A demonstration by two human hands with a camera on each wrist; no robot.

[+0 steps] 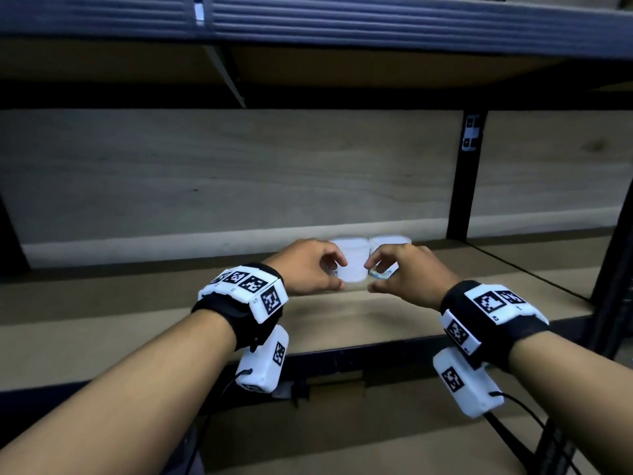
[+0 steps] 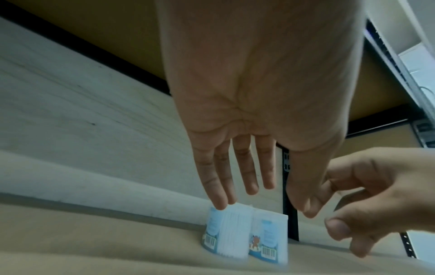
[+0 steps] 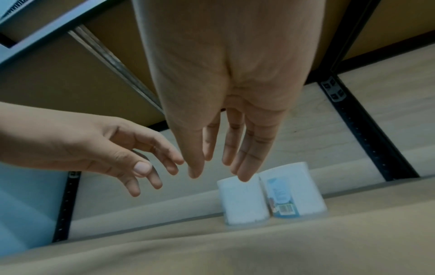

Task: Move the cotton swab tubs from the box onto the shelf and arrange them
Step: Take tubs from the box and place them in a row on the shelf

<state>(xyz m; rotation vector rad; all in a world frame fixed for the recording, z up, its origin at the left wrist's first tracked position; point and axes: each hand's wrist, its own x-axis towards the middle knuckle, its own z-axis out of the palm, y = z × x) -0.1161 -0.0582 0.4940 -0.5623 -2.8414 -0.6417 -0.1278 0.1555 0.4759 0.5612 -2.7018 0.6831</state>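
Two cotton swab tubs are standing upright side by side, touching, on the brown shelf board (image 1: 376, 313), close to the pale wood-grain back panel (image 1: 239, 173). Both are squat, round, translucent plastic tubs packed with white swabs. The left tub (image 1: 349, 265) is showing mostly plain white ribbing, while the right tub (image 1: 387, 248) is carrying a blue paper label with a barcode, clearest in the right wrist view (image 3: 284, 197). In the head view they are sitting just past centre, toward 12 o'clock from both hands.

The left hand (image 1: 305, 269) is hovering at the tubs' 9 o'clock side, its fingers straight and loosely spread, gripping nothing; the left wrist view is showing the fingertips (image 2: 220, 204) just in front of the left tub's rim (image 2: 226, 230), though whether they are touching it cannot be told. The right hand (image 1: 407, 272) is hovering at the 3 o'clock side, fingers relaxed and slightly parted, thumb apart, also holding nothing. A black metal upright (image 1: 466, 173) is rising at about 1 o'clock behind the tubs.
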